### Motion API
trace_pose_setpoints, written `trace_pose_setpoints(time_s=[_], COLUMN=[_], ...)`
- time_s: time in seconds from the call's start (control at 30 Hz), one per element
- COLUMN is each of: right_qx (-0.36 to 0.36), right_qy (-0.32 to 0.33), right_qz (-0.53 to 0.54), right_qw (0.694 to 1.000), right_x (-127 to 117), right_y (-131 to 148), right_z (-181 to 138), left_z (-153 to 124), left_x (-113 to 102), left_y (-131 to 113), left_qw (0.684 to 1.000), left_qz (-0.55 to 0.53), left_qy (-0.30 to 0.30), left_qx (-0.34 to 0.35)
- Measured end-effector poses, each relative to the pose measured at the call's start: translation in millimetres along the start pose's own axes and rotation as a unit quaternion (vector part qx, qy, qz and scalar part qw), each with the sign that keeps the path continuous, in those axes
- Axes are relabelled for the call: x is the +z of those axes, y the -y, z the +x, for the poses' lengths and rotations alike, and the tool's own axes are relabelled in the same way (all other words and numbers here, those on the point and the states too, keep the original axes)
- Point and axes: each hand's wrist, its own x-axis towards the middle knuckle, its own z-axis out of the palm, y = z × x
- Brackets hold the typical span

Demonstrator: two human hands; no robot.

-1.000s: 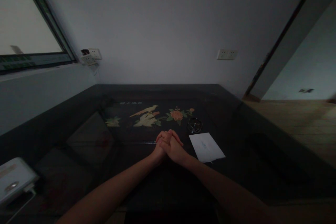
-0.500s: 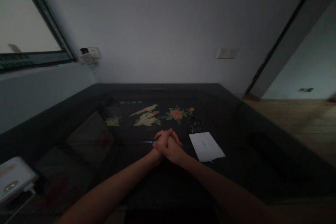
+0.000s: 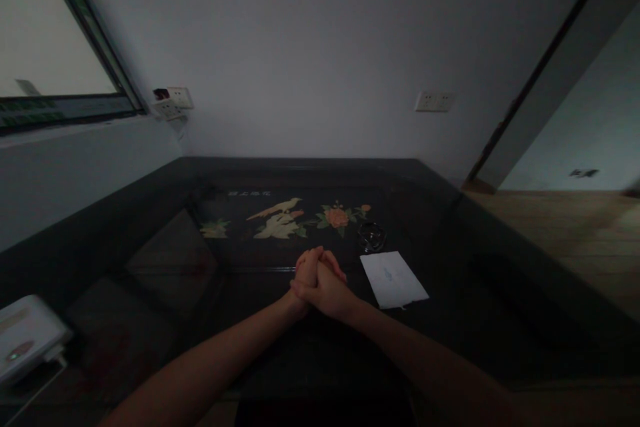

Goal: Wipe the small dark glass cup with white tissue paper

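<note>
My left hand (image 3: pixel 303 287) and my right hand (image 3: pixel 327 288) are clasped together over the dark tabletop (image 3: pixel 280 360), their fingers folded around each other. Both are closed; no object shows in them, though the space between the palms is hidden. Just right of my right hand lies a white paper sheet or flat packet (image 3: pixel 394 280) with faint bluish print, apart from the fingers. Behind it sits a dark, shiny looped coil (image 3: pixel 371 237), perhaps a cable, too dim to tell for certain.
A white box-like device (image 3: pixel 30 337) with a white cord stands at the left edge. The tabletop bears a bird-and-flower picture (image 3: pixel 280 219). Wall sockets (image 3: pixel 434 101) are on the wall behind, and a socket block (image 3: pixel 170 107) is plugged in at left. A window (image 3: pixel 55 33) is at upper left.
My clasped hands have shifted slightly; the right thumb now lies more plainly across the left hand. The view has moved a little. The paper and coil stay in place.
</note>
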Motion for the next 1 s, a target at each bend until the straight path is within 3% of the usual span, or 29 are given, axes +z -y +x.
trace_pose_setpoints(time_s=[0.17, 0.5, 0.83, 1.0], right_qx=[0.023, -0.046, -0.043, -0.02], right_qy=[-0.036, -0.039, -0.064, -0.093], right_qz=[-0.048, -0.067, -0.082, -0.028], right_qw=[0.998, 0.996, 0.994, 0.995], right_x=[-0.3, -4.1, -5.6, -4.7], right_y=[-4.6, -8.0, -1.4, -5.3], right_z=[0.7, 6.8, 9.6, 11.7], left_z=[-4.2, -11.4, -9.4, -7.6], left_x=[4.4, 12.5, 8.1, 13.0], left_y=[-4.3, -6.0, -0.7, -0.8], left_qw=[1.0, 0.998, 0.997, 0.997], left_qz=[-0.004, -0.026, -0.063, -0.08], left_qy=[0.009, 0.009, 0.019, -0.02], left_qx=[0.025, 0.061, 0.027, -0.003])
